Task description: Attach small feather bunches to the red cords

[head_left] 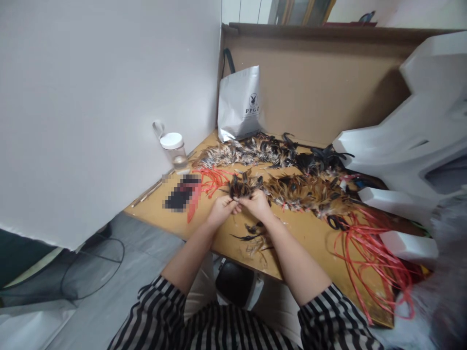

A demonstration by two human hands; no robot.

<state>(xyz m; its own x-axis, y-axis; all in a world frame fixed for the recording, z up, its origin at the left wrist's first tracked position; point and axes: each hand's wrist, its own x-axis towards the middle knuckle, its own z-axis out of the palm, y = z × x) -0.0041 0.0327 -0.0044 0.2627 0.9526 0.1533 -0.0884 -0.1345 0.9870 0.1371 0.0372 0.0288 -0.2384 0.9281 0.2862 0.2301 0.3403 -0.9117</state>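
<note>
A small bunch of dark brown feathers fans upward between my two hands over the table. My left hand pinches its base, and my right hand closes on it from the other side, fingertips meeting. Just right of my hands lies a long pile of brown and golden feathers. Several loose dark feathers rest on the table below my right wrist. Red plastic strings are spread out beyond my left hand. Whatever sits right at my fingertips is too small to make out.
The yellow-brown table has more feather bundles along its back. A silver bag, a white-lidded jar and a pixelated dark object stand or lie leftward. Scissors, red strings and white foam are rightward.
</note>
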